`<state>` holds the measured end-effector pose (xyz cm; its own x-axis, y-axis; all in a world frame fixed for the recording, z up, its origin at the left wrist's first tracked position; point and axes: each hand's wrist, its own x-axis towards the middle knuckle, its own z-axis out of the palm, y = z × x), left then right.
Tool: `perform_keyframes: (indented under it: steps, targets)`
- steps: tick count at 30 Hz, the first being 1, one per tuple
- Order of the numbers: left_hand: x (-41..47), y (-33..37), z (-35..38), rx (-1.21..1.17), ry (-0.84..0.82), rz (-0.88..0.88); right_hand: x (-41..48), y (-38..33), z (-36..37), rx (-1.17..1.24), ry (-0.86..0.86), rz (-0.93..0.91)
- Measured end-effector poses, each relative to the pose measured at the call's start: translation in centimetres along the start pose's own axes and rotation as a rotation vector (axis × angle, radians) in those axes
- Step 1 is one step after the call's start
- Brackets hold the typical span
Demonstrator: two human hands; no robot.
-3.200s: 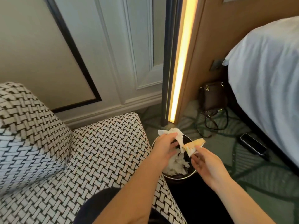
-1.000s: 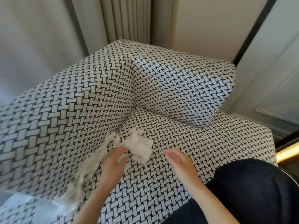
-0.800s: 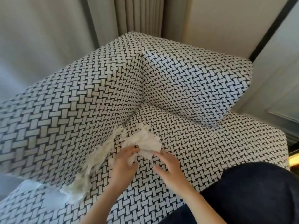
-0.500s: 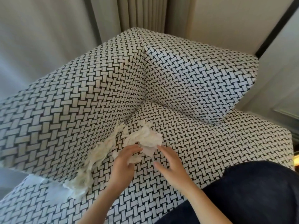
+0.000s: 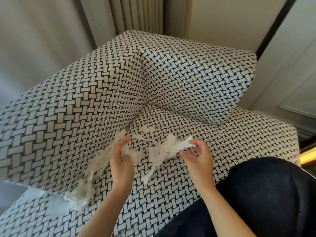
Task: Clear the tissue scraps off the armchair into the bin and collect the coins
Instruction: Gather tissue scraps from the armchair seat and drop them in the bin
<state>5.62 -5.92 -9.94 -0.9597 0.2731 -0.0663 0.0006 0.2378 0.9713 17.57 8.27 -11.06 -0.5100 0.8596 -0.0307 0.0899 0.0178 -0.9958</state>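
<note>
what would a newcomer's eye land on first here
The armchair, in bold black-and-white weave, fills the view. Torn tissue scraps trail along the seat crease at the picture's left, where the left hand grips some. The right hand pinches a tissue strip over mid-seat.

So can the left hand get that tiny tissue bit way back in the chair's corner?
Probably yes. The tiny scrap lies bare on the armchair seat just past the left hand, with nothing blocking the way. Its fingers hold a tissue clump, though, so picking up more may be fiddly.
</note>
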Motion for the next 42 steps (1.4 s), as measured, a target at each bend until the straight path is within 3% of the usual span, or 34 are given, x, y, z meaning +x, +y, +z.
perform_keyframes:
  steps: [4, 9, 15, 18, 20, 23, 31, 42]
  targets:
    - [-0.1, -0.6, 0.1, -0.044, -0.048, -0.085, 0.0, -0.1, -0.3, 0.051, 0.079, -0.006]
    - [-1.0, -2.7, -0.5, 0.326, -0.232, 0.080, -0.4, 0.0, -0.4, -0.322, 0.076, -0.162]
    - [-1.8, -4.7, -1.7, 0.694, -0.350, 0.279, -1.3, 0.7, -0.9, -0.841, -0.333, -0.159]
    - [-1.7, -4.3, -2.4, 0.865, -0.502, 0.284, -1.9, 0.6, -1.1, -1.157, -0.572, -0.088]
    - [-1.4, -3.7, -2.6, 0.961, -0.576, 0.264, -2.5, 0.5, -1.3, -1.232, -0.648, -0.051]
    - [-0.8, -2.6, -2.3, 0.998, -0.600, 0.300, -2.8, 0.4, -1.4, -1.210, -0.549, -0.082]
    - [1.1, 0.5, -0.3, 0.728, -0.560, 0.319, -0.7, -1.1, -3.2, -0.965, -0.269, -0.056]
    - [0.3, 8.6, 9.0, 0.366, -0.654, 0.302, 2.5, -8.6, -12.7, -0.600, 0.113, -0.121]
